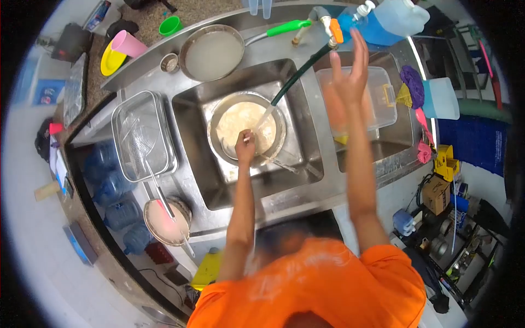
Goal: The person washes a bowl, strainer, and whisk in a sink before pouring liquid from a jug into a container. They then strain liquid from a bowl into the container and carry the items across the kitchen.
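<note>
My left hand (245,146) is closed over the near part of a round metal bowl (279,131), its fingers pinched together on something too small to make out. Cloudy, pale liquid (235,121) fills the bowl, which sits in the left sink basin. A dark green hose (301,74) runs from the tap, and a clear stream comes from its end into the bowl. My right hand (350,79) is raised with fingers spread, just below the orange tap handle (336,31), holding nothing.
A pan with a green handle (212,53) rests behind the basin. Wire baskets (143,136) and a pot (167,221) stand at the left. The right basin holds a clear plastic box (385,98). Blue liquid jugs (391,22) stand at the back right.
</note>
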Demonstrator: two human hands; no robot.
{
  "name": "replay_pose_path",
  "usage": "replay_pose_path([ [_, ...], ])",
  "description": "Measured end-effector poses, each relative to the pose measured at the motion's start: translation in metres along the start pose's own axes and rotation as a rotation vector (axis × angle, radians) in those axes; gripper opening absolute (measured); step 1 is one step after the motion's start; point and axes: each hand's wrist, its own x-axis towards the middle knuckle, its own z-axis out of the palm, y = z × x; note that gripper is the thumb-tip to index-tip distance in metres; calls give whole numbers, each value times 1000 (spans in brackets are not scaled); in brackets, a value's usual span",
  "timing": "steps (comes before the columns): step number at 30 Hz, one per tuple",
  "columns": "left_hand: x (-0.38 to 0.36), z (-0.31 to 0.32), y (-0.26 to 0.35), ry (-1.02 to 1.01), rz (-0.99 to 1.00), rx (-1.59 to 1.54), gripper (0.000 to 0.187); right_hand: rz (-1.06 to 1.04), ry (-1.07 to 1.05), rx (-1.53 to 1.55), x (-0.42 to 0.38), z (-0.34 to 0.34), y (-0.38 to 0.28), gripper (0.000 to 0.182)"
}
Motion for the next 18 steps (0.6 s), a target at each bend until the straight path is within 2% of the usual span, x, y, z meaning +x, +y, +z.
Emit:
replay_pose_path([
  [1,4,4,14,-2,7,-5,22,-6,6,-3,23,-10,10,33],
  [3,23,17,39,-93,142,5,24,-383,-771,-90,67,-21,39,42],
  [4,37,24,48,-102,153,-2,24,-386,-764,-103,89,-18,43,42],
  [6,58,43,60,-129,373,319,31,-665,-1167,-206,125,-26,58,43],
  [8,76,67,70,-168,505,278,39,-932,-1209,-167,147,-18,57,33],
  [10,93,96,69,-202,599,227,42,-1006,-1491,-226,161,0,57,44],
  [12,92,109,90,-367,464,209,41,-916,-1483,-183,160,1,47,30],
  [13,91,113,97,-386,474,207,41,-898,-1482,-200,162,3,51,30],
  [15,88,119,101,-516,319,254,39,-1047,-1434,-209,161,9,66,32],
  [16,84,122,104,-529,325,255,39,-1035,-1433,-219,156,9,67,32],
  [18,71,122,110,-650,181,114,41,-946,-1325,-337,142,6,53,26],
])
